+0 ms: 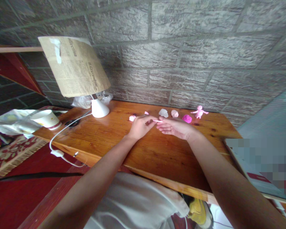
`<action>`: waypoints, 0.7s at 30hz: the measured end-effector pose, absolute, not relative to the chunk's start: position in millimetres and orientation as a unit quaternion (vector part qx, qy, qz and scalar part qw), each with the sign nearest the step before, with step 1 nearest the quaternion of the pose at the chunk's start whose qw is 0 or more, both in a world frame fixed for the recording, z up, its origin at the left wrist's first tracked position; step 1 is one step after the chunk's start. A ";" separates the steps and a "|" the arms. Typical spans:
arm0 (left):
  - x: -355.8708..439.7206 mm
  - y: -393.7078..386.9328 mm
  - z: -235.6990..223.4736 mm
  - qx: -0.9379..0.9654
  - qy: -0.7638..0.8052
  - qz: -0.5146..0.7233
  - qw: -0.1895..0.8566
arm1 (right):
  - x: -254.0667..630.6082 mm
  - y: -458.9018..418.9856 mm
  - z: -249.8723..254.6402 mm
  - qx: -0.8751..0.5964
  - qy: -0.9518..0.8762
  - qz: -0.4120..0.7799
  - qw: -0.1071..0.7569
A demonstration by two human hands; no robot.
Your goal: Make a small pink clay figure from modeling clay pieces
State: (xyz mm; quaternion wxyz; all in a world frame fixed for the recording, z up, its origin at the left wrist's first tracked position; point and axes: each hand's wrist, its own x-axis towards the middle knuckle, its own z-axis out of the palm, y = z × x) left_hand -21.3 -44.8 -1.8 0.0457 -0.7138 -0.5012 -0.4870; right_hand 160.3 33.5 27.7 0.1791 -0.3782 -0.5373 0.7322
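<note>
Pale-pink strip [158, 121] above surface [157, 156], toward back edge: likely light, soft; best taken by ends. My left hand [141, 126] pinches one; right hand [176, 128], grip unclear.

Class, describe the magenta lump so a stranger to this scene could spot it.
Find the wooden table by the stone-patterned wall. Near its back edge, beyond the right hand, the magenta lump sits between a pale pink lump and a pink figure with outstretched arms. Its deep colour sets it apart from both.
</note>
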 end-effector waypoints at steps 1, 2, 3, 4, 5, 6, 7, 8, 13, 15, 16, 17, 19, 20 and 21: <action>-21.6 -44.6 -2.1 -0.714 -0.501 -0.486 0.056 | 160.1 33.5 27.7 -0.379 -0.541 0.730 0.176; -21.9 -44.5 -2.4 -0.715 -0.499 -0.486 0.066 | 159.8 33.3 27.5 -0.376 -0.544 0.728 0.179; -22.1 -44.5 -2.6 -0.715 -0.497 -0.486 0.074 | 159.4 32.9 27.0 -0.373 -0.546 0.727 0.186; -22.3 -44.5 -2.8 -0.717 -0.495 -0.485 0.080 | 159.0 32.4 26.5 -0.370 -0.548 0.724 0.195; -22.5 -44.6 -2.8 -0.718 -0.493 -0.484 0.084 | 158.4 31.9 26.0 -0.369 -0.551 0.721 0.202; -22.5 -44.7 -2.7 -0.719 -0.492 -0.484 0.087 | 158.0 31.2 25.7 -0.369 -0.554 0.717 0.208; -22.5 -44.8 -2.5 -0.720 -0.490 -0.484 0.089 | 157.5 30.5 25.6 -0.368 -0.558 0.713 0.212; -22.5 -44.9 -2.3 -0.720 -0.488 -0.484 0.090 | 157.2 29.8 25.8 -0.367 -0.563 0.709 0.214; -22.1 -45.4 -1.2 -0.719 -0.483 -0.491 0.089 | 157.5 28.0 27.4 -0.363 -0.601 0.680 0.211; -22.0 -45.7 -0.9 -0.718 -0.488 -0.489 0.086 | 158.0 29.0 26.3 -0.358 -0.619 0.666 0.212; -22.0 -45.8 -0.8 -0.717 -0.490 -0.488 0.085 | 158.1 29.9 25.2 -0.352 -0.626 0.662 0.214; -22.0 -45.8 -0.9 -0.717 -0.492 -0.487 0.084 | 158.3 31.0 24.0 -0.344 -0.634 0.658 0.217; -22.1 -45.4 -1.3 -0.718 -0.495 -0.483 0.079 | 158.5 33.5 21.4 -0.325 -0.647 0.652 0.224; -22.3 -44.9 -1.6 -0.720 -0.496 -0.481 0.074 | 158.6 34.6 20.4 -0.320 -0.653 0.648 0.227; -22.5 -44.4 -2.0 -0.723 -0.493 -0.479 0.067 | 158.7 35.7 19.8 -0.317 -0.659 0.642 0.231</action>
